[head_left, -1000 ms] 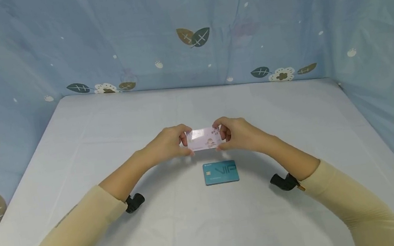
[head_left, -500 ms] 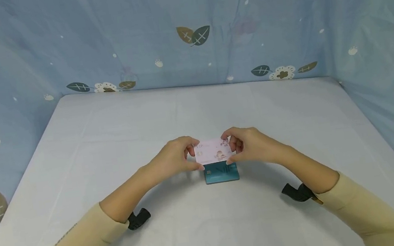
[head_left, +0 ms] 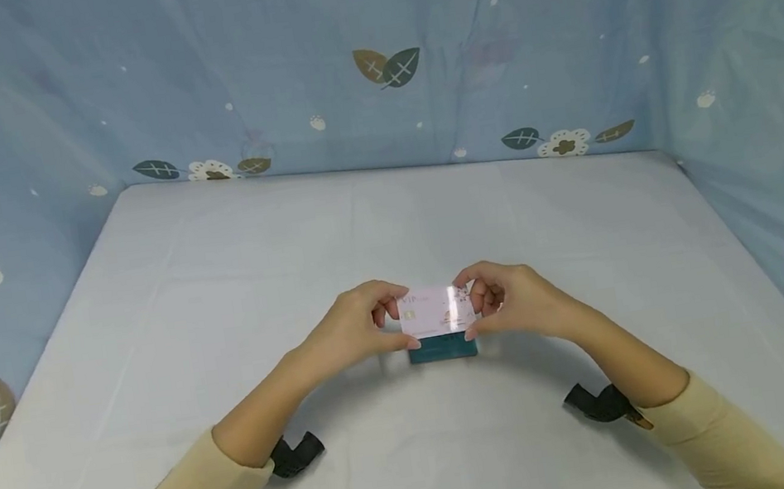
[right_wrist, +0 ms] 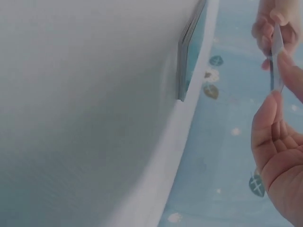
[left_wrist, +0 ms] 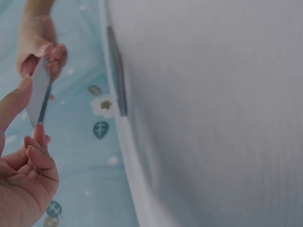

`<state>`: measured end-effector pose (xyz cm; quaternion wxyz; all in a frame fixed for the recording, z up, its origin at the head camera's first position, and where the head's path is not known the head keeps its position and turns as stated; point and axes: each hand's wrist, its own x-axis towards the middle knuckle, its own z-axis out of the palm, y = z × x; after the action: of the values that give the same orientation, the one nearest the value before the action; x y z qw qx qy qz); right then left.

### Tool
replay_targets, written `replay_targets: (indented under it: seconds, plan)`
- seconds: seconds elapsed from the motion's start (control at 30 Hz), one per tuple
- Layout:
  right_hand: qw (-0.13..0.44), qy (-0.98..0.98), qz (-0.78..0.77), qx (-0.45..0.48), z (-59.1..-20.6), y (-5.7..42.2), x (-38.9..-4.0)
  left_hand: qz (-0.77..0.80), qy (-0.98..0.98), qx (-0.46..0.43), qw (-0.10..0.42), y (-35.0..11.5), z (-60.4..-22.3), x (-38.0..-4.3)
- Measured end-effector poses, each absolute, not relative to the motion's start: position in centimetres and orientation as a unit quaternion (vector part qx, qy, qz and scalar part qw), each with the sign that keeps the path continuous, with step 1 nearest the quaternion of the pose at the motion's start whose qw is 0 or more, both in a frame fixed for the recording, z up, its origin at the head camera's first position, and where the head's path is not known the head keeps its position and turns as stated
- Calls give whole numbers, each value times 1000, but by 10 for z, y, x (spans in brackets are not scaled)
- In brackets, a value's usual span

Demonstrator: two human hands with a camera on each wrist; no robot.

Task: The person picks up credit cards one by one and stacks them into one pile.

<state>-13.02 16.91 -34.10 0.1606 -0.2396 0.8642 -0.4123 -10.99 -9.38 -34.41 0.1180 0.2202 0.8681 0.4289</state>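
A pale pink card [head_left: 437, 311] is held by its short ends between both hands, just above the table. My left hand [head_left: 365, 323] pinches its left end, my right hand [head_left: 509, 301] pinches its right end. Under it lies a teal card [head_left: 442, 347] flat on the table, mostly hidden by the pink one. The left wrist view shows the pink card [left_wrist: 38, 97] edge-on between my left thumb and fingers [left_wrist: 35, 137], and the teal card [left_wrist: 117, 71] lying on the cloth. In the right wrist view the pink card [right_wrist: 275, 56] is edge-on and the teal card [right_wrist: 188, 47] lies flat.
The table [head_left: 389, 220] is covered in a white cloth. Blue curtains [head_left: 365, 56] printed with leaves and flowers close it in at the back and both sides. Black wrist camera mounts [head_left: 298, 453] sit under both forearms.
Both hands have brought the pink card toward me and lower, from behind the teal card to right over it. The teal card has not moved.
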Motion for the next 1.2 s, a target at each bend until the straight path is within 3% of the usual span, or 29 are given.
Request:
replay_targets:
  seconds: [0.63,1.2]
  plan:
    - [164,823,-492,-231,-362,181,-127,501,827,239,91,-89,-371,-106]
    - [211,824,-478,-219,-376,177,-128,504,823,230,127,-92,-391,-110]
